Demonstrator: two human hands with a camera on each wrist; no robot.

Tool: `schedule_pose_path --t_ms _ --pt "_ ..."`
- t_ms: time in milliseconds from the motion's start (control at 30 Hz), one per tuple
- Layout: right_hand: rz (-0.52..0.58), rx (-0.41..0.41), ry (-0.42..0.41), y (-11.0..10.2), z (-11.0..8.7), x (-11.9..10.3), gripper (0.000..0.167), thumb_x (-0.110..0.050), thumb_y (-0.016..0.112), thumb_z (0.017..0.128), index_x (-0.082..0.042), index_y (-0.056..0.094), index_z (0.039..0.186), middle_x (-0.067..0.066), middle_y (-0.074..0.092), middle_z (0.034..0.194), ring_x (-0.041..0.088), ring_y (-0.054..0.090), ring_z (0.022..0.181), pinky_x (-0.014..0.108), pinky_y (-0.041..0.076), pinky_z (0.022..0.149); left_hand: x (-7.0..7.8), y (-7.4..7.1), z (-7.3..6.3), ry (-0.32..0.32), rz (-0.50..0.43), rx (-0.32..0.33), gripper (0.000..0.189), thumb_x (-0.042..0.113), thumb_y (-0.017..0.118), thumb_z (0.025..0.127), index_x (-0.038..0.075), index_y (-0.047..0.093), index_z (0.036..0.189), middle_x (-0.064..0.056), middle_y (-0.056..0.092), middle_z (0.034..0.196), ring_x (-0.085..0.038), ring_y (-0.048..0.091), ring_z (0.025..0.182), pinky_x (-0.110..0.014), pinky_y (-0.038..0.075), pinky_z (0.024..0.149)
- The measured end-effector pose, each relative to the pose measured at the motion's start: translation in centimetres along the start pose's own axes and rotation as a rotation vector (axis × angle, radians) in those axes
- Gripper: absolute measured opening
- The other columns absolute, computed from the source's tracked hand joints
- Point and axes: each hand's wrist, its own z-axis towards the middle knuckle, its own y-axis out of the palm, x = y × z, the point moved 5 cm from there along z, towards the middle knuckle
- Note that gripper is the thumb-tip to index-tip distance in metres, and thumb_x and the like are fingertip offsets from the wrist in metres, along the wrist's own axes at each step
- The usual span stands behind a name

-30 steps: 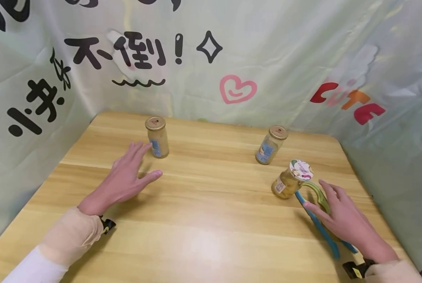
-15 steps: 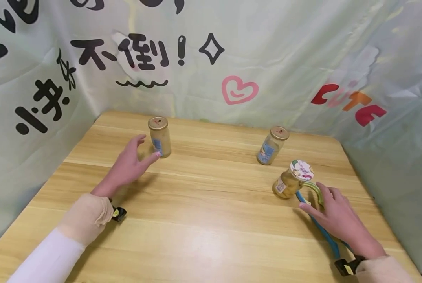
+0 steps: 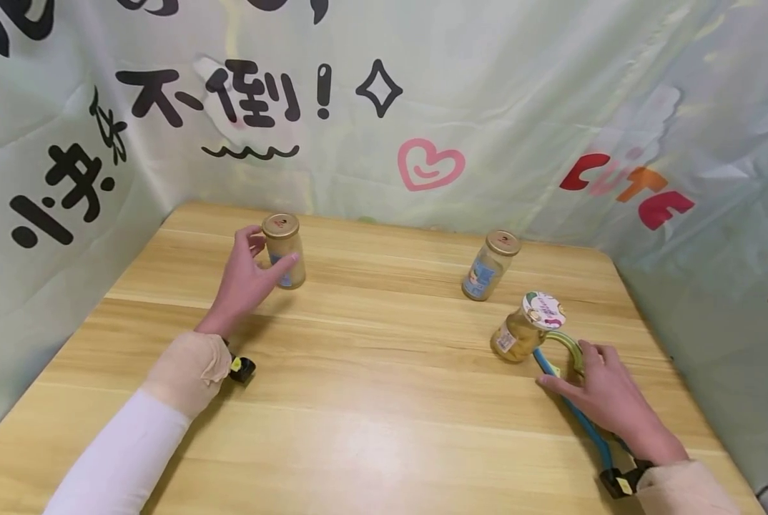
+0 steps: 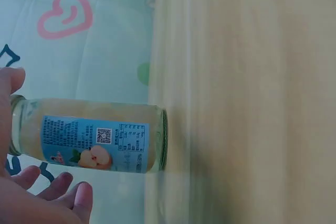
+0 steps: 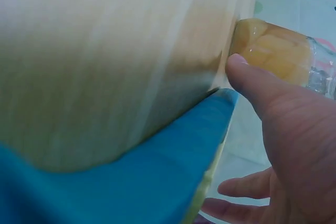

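While the left hand point(image 3: 242, 285) has its thumb and fingers spread around the far left jar point(image 3: 286, 244), the right hand point(image 3: 618, 397) has its fingers spread over the blue and green tool point(image 5: 168, 158) on the right. I can't tell if either hand touches. A yellow fruit jar point(image 3: 519, 340) stands near the tool's far end.

From the head I looked forward and down across the table point(image 3: 371, 400) to the far cloth point(image 3: 519, 86). Both wrist views came in close and turned sideways: the left shared the left jar point(image 4: 100, 136) and pink heart point(image 4: 71, 17) with the head view, the right the amber jar point(image 5: 278, 51).
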Motion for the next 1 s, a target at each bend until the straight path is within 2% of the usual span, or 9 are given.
schedule_pose_path --t_ms 133,267,400,533,767,900,1000 --pt "0.007 0.001 0.009 0.3 0.2 0.2 0.119 -0.074 0.062 0.089 0.02 0.023 0.152 0.049 0.028 0.147 0.067 0.039 0.124 0.076 0.042 0.095 0.0 0.2 0.8 -0.009 -0.057 0.034 0.098 0.055 0.077 0.088 0.013 0.022 0.157 -0.019 0.037 0.161 -0.033 0.036 0.152 -0.053 0.03 0.127" --pt "0.002 0.006 0.007 0.5 0.3 0.3 0.117 -0.074 0.06 0.091 0.02 0.024 0.151 0.049 0.031 0.144 0.066 0.04 0.123 0.075 0.042 0.094 0.1 0.6 1.4 -0.023 -0.075 0.064 0.101 0.057 0.081 0.083 0.017 0.026 0.157 -0.015 0.042 0.157 -0.031 0.04 0.147 -0.053 0.033 0.124" --pt "-0.008 0.0 0.012 0.6 0.5 0.3 0.117 -0.074 0.058 0.092 0.022 0.025 0.15 0.05 0.034 0.141 0.067 0.042 0.12 0.074 0.043 0.092 0.1 1.1 1.7 -0.061 -0.106 0.055 0.1 0.059 0.08 0.083 0.02 0.026 0.157 -0.012 0.044 0.155 -0.03 0.044 0.142 -0.054 0.038 0.12" --pt "-0.017 -0.018 0.051 0.4 0.5 0.5 0.123 -0.078 0.058 0.089 0.022 0.024 0.15 0.05 0.036 0.135 0.067 0.042 0.115 0.071 0.045 0.086 0.0 1.4 2.0 -0.097 -0.118 0.043 0.097 0.062 0.078 0.084 0.019 0.029 0.156 -0.01 0.047 0.153 -0.028 0.048 0.138 -0.052 0.041 0.118" --pt "-0.036 -0.028 0.034 0.3 0.3 0.5 0.117 -0.077 0.059 0.089 0.021 0.032 0.146 0.045 0.045 0.125 0.054 0.054 0.102 0.058 0.048 0.075 0.1 1.6 2.6 -0.087 -0.109 0.078 0.078 0.046 0.076 0.091 0.014 0.038 0.152 -0.014 0.053 0.145 -0.03 0.054 0.131 -0.051 0.045 0.112" --pt "-0.04 -0.028 0.024 0.3 0.3 0.5 0.114 -0.076 0.058 0.091 0.022 0.034 0.144 0.044 0.047 0.124 0.048 0.058 0.098 0.053 0.049 0.073 0.3 1.7 2.9 -0.092 -0.102 0.064 0.075 0.039 0.074 0.093 0.013 0.037 0.153 -0.016 0.053 0.144 -0.032 0.054 0.13 -0.052 0.046 0.111" --pt "-0.042 -0.031 0.036 0.2 0.3 0.6 0.109 -0.077 0.059 0.09 0.022 0.044 0.133 0.042 0.049 0.118 0.042 0.056 0.091 0.049 0.048 0.07 0.3 2.0 3.1 -0.109 -0.116 0.041 0.073 0.035 0.074 0.093 0.013 0.037 0.152 -0.016 0.053 0.144 -0.032 0.054 0.131 -0.051 0.046 0.113"
